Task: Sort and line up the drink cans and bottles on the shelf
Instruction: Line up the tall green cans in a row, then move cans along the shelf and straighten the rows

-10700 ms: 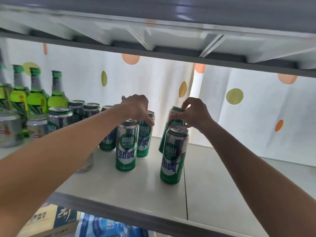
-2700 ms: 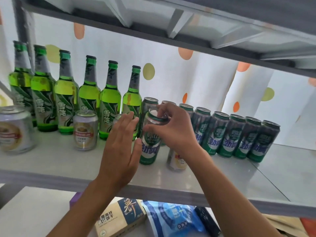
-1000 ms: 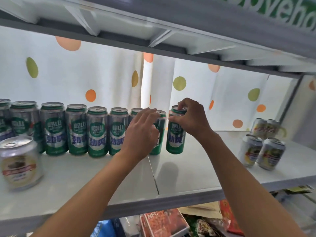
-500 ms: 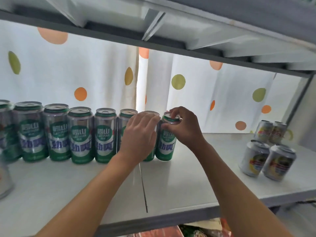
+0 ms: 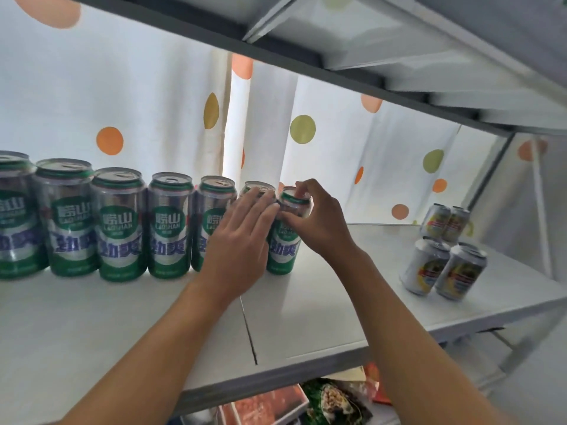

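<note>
The white shelf [image 5: 306, 320] is made of two boards that meet at a dark seam running from front to back near its middle. Along the back stands a row of tall green-and-silver cans [image 5: 119, 225], upright and side by side, touching or nearly so, running from the left edge of the view to just past the seam. Well apart from them, toward the right end, four shorter silver cans with yellow and red labels [image 5: 445, 265] stand upright in a tight cluster, two in front and two behind.
</note>
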### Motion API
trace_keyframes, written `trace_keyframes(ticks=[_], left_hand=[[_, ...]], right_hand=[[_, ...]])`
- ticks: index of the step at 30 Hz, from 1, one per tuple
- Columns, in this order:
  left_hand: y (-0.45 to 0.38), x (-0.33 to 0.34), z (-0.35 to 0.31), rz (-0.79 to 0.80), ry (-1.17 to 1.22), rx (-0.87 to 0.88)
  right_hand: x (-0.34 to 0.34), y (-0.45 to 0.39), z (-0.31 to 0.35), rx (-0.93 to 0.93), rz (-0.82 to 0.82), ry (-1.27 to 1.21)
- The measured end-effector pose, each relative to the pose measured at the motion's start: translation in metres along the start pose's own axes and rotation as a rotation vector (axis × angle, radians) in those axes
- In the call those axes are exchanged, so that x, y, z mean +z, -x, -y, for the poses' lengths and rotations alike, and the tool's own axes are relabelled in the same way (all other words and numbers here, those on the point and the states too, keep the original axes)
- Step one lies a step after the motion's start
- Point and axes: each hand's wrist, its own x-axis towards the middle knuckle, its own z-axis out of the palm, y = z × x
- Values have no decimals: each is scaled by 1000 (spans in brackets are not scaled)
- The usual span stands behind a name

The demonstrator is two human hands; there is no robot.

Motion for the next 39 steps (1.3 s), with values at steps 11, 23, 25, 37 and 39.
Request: trace_keyframes(ticks=[11, 23, 25, 37, 39], left_hand=[[-17, -5, -75, -62, 226, -50], [-82, 35, -169, 137, 364, 148], [-96, 53, -183, 178, 405, 94], [-224, 187, -282, 286, 364, 72], [-247, 213, -296, 331, 307, 88]], right_hand=[[-81, 77, -3, -89, -160, 558], [-211, 113, -46, -55, -445, 770], [-230, 110, -66, -53, -462, 764], [-343, 53, -239, -19, -431, 623], [-357, 38, -271, -21, -401, 605]])
